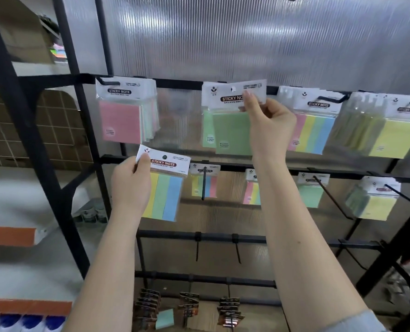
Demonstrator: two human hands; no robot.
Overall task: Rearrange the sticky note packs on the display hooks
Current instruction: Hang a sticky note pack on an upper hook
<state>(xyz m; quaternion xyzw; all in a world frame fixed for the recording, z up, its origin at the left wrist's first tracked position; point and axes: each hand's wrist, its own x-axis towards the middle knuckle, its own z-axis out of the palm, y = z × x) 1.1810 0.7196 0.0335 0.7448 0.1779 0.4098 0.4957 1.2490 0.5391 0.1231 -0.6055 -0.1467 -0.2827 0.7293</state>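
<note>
My right hand (268, 121) pinches the white header of a green sticky note pack (232, 130) up at the top rail, with another green pack just behind it. My left hand (131, 185) grips the header corner of a striped yellow, green and blue pack (165, 192), held off the hooks in front of the second rail. A bunch of pink-fronted packs (121, 122) hangs on the top-left hook. Striped packs (315, 130) and yellow packs (395, 137) hang to the right on the top rail.
The second rail carries small packs on long black hooks (203, 183), striped, green (310, 192) and yellow (376, 202). Lower rails hold bare hooks (237, 252) and dark carded items (149, 305). A black shelf frame (31, 149) stands at left.
</note>
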